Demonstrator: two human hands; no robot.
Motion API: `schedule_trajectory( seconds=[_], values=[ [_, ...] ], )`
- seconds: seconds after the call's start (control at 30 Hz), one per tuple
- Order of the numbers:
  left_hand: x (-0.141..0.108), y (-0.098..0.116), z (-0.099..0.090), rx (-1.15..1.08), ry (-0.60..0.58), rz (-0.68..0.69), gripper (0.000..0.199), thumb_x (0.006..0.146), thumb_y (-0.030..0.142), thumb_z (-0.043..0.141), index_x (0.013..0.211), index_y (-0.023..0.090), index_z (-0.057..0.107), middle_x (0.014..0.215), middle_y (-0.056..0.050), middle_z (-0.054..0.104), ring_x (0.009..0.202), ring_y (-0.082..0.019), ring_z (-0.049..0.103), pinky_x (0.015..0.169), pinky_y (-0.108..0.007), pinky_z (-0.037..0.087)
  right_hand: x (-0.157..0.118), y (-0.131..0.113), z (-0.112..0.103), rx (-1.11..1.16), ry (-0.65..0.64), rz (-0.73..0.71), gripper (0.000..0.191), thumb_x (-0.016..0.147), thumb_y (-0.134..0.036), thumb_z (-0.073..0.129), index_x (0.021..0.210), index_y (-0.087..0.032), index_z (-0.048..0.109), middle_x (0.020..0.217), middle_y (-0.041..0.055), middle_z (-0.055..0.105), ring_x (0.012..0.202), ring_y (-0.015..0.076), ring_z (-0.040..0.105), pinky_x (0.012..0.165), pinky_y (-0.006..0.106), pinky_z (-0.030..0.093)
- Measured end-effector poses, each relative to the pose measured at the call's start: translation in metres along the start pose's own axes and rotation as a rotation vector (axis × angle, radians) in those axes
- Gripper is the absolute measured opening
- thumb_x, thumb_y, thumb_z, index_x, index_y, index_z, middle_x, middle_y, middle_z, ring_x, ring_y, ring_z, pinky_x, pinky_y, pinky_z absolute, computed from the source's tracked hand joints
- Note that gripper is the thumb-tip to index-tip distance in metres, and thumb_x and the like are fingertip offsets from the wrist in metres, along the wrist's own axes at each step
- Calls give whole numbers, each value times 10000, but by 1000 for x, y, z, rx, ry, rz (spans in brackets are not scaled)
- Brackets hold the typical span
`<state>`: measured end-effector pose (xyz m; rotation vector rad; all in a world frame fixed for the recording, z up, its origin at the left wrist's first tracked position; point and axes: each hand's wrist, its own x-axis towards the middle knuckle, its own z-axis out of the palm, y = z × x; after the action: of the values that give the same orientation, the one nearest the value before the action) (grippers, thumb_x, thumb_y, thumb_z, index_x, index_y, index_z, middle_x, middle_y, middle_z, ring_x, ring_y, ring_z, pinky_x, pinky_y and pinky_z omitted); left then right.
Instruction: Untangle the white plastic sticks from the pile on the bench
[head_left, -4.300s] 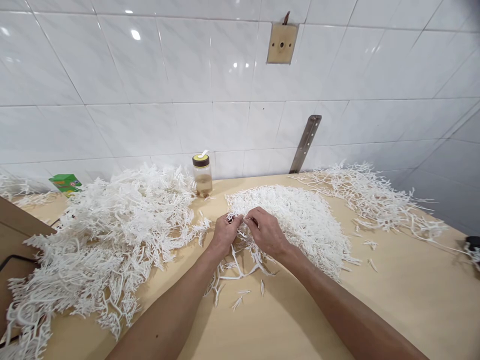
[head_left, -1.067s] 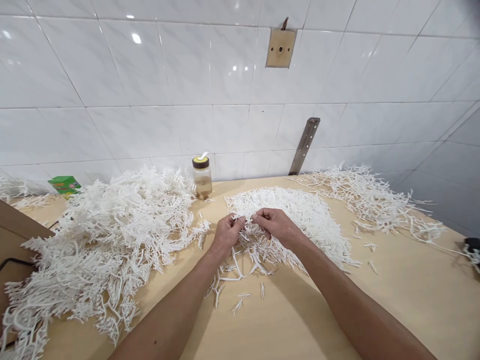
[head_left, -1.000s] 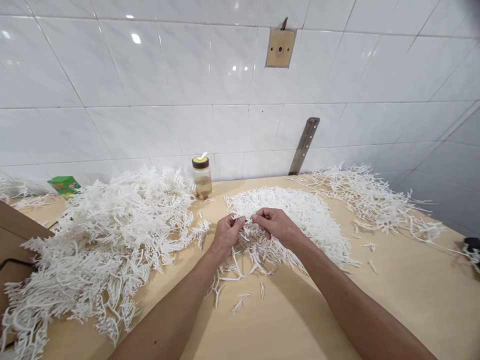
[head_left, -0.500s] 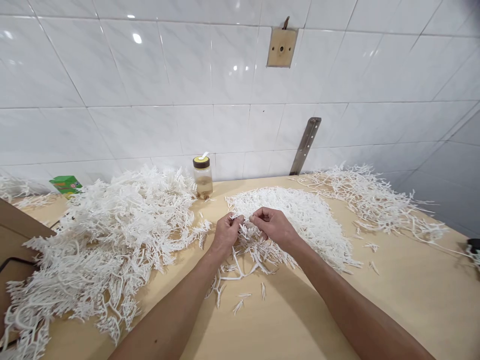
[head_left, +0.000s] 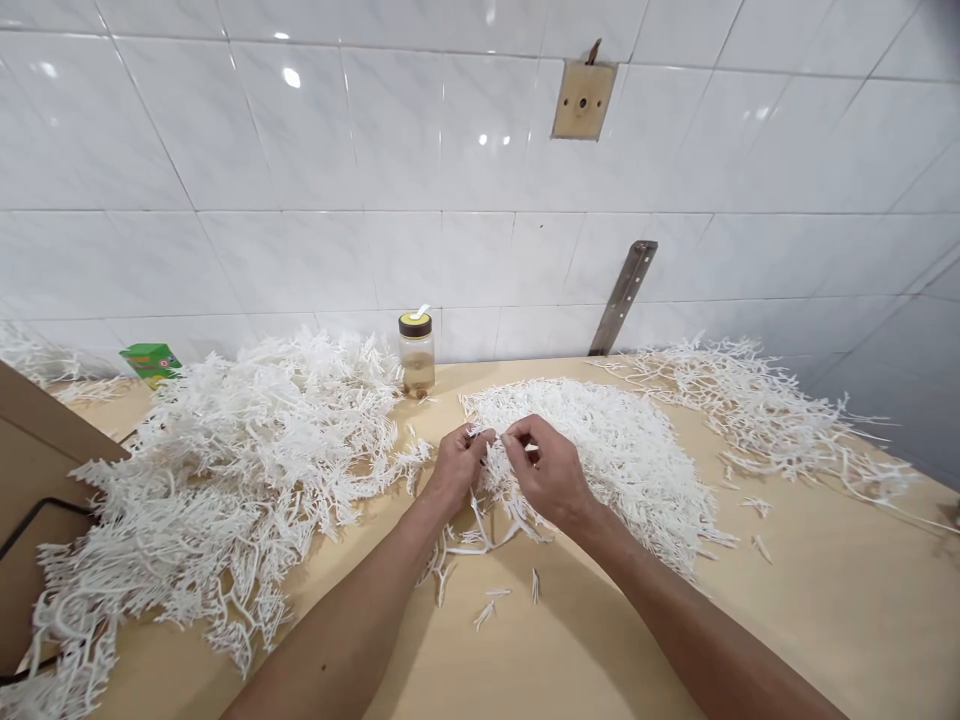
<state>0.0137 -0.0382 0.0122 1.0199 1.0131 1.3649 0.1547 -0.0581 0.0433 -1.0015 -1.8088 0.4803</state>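
Note:
Between finger and thumb, my left hand [head_left: 459, 462] pinches a white branched sprig [head_left: 480, 545] whose forked stems hang down toward the table. Just to its right is my right hand [head_left: 547, 465], thumb and forefinger pressed together at the tip of the same sprig; whatever it grips there is too small to make out. Behind and right of both hands spreads a flat heap of short white sprigs [head_left: 637, 450]. A few loose bits [head_left: 486, 612] lie in front of the hands.
On the left rises a large pile of white branched sprigs [head_left: 277, 450], beside a brown box [head_left: 45, 500]. A lidded jar of liquid [head_left: 418, 360] and a green carton [head_left: 151, 362] stand near the tiled wall. Bare white stems [head_left: 757, 410] lie at right, past a metal bracket [head_left: 624, 298].
The camera view has turned slightly left, so everything sits a little further right. My right hand has tilted a little, its fingertips still close to the left hand's.

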Motion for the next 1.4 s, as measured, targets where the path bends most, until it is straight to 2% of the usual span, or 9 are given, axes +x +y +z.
schedule_trajectory(
  seconds=[0.1,0.2,0.3,0.47,0.6,0.73,0.93,1.13,1.4],
  values=[
    [-2,2,1,-34,-50,-38,373,655,474,776,693,166,571,570,42,516,505,-92,457,518,-228,379,5,14,-4,13,146,159,177,882,-374,540,872,-197,545,786,49,627,656,157,560,531,252,436],
    [-2,0,2,-102,-106,-58,357,655,456,786,731,160,601,618,18,570,535,-108,514,550,-243,426,10,27,-11,-53,174,226,169,835,-369,578,830,-200,557,738,28,638,620,150,562,538,257,436],
    [0,-4,2,-159,-130,-92,362,636,440,804,763,153,623,621,10,577,518,-112,519,529,-250,431,14,33,-17,-120,87,272,156,810,-357,582,801,-201,583,672,9,640,569,143,560,543,263,434],
    [0,-4,3,-115,-117,-93,385,606,450,823,698,148,602,589,16,558,511,-110,518,519,-243,421,17,29,-24,-185,-104,253,263,846,-407,535,805,-203,696,771,41,709,657,173,624,621,290,465],
    [0,-3,3,-37,-116,-72,399,608,471,814,712,143,612,567,36,519,494,-87,465,498,-223,375,17,24,-27,-32,-227,336,352,846,-479,543,920,-185,722,681,30,675,488,132,553,471,253,426],
    [1,-7,2,141,-121,-13,406,641,502,777,654,146,584,512,59,429,457,-64,355,453,-212,266,16,22,-27,-9,-230,375,324,809,-472,590,865,-177,712,609,5,628,450,112,505,429,230,391],
    [1,-7,1,268,-147,60,418,694,530,713,627,144,570,534,48,408,508,-74,334,494,-229,251,18,27,-25,-116,-206,372,270,811,-423,575,718,-189,673,552,-13,584,457,120,501,473,250,389],
    [2,-6,0,213,-53,28,414,677,535,726,633,154,571,539,55,404,504,-78,320,502,-237,252,15,23,-19,-179,-180,282,264,861,-381,540,696,-190,619,630,6,616,568,147,538,531,267,393],
    [7,-19,-2,232,22,92,409,672,542,713,613,168,559,531,48,405,526,-97,343,500,-237,253,1,16,-1,-261,-138,-139,202,932,-205,457,736,-197,506,788,38,577,685,154,533,640,284,412]
  ],
)
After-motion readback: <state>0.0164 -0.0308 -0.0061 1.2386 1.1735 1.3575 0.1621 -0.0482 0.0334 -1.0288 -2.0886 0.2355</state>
